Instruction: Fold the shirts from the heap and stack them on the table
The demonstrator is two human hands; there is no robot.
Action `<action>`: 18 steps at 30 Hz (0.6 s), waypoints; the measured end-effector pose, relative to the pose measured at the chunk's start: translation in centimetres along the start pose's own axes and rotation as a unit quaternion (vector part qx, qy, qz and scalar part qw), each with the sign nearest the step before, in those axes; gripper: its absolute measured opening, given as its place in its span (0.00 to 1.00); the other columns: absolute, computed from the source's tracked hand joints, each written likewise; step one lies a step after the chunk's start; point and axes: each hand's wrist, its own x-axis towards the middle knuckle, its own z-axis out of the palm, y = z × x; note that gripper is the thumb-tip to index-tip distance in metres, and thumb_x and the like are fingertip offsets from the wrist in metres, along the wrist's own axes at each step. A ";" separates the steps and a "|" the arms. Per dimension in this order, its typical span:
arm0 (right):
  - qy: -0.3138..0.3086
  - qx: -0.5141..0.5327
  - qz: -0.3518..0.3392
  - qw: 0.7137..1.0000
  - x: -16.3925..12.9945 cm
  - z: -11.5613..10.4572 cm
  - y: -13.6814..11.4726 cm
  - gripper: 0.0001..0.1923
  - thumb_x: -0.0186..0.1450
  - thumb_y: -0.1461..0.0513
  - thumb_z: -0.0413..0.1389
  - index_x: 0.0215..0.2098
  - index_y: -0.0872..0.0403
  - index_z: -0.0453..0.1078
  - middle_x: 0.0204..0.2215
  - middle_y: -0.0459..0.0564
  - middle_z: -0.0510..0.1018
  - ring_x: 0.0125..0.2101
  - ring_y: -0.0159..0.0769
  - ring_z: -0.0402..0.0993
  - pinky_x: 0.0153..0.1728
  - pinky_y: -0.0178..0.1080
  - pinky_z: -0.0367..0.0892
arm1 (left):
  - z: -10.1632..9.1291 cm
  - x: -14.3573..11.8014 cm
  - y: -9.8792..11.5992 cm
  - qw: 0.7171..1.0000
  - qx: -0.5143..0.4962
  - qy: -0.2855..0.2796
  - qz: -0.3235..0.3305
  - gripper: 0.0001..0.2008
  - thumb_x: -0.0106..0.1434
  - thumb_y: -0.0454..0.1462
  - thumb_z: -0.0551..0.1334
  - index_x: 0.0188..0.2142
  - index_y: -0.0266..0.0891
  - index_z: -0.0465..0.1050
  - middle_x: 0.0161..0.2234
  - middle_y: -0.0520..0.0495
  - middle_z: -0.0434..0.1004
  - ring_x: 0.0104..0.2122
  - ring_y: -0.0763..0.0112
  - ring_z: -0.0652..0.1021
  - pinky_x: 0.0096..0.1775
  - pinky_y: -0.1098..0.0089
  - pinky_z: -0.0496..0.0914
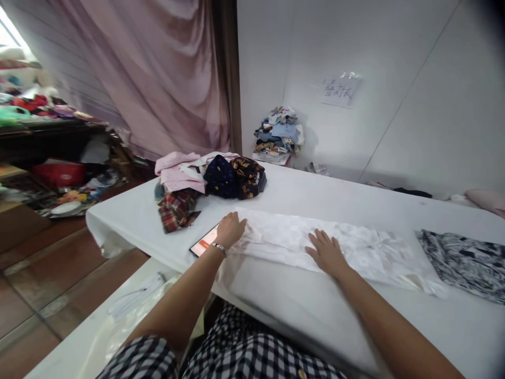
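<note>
Now white garment (347,247) lies lengthwise left-right; left hand (230,229), right hand (327,252) flat atop.

I counted two hands on the table, my left hand (230,229) and my right hand (326,253), both flat on one white garment (355,251). One phone (203,243) lay beside the left hand. I saw one patterned black-and-white cloth (465,260) at the right, one heap of mixed clothes (209,184) at the table's corner, and one folded stack (279,134) against the wall. One paper sign (341,90) hung there.
</note>
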 end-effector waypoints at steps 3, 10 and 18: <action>0.010 -0.019 -0.001 1.000 -0.1 1.3 0.4 0.31 0.71 0.47 0.39 0.67 0.48 0.57 0.70 0.52 0.50 0.70 0.48 0.41 0.65 0.58 0.41 | -0.3 1.8 0.8 1.000 0.008 -0.023 0.000 0.20 0.67 0.43 0.51 0.51 0.32 0.68 0.52 0.30 0.74 0.53 0.50 0.74 0.50 0.59 0.68; 0.026 -0.022 0.019 0.999 -0.3 1.1 1.4 0.31 0.71 0.47 0.41 0.67 0.48 0.57 0.70 0.54 0.51 0.69 0.50 0.42 0.65 0.61 0.41 | 0.3 4.7 2.1 0.997 0.024 -0.073 -0.005 0.29 0.56 0.43 0.63 0.54 0.31 0.64 0.54 0.27 0.73 0.52 0.51 0.76 0.46 0.64 0.70; 0.025 -0.009 0.014 1.000 -0.5 1.2 0.6 0.31 0.71 0.48 0.41 0.68 0.49 0.55 0.70 0.55 0.50 0.69 0.53 0.40 0.64 0.61 0.39 | -0.6 6.6 1.0 0.991 0.018 -0.135 -0.003 0.28 0.48 0.39 0.68 0.49 0.37 0.70 0.45 0.36 0.81 0.42 0.54 0.81 0.37 0.68 0.72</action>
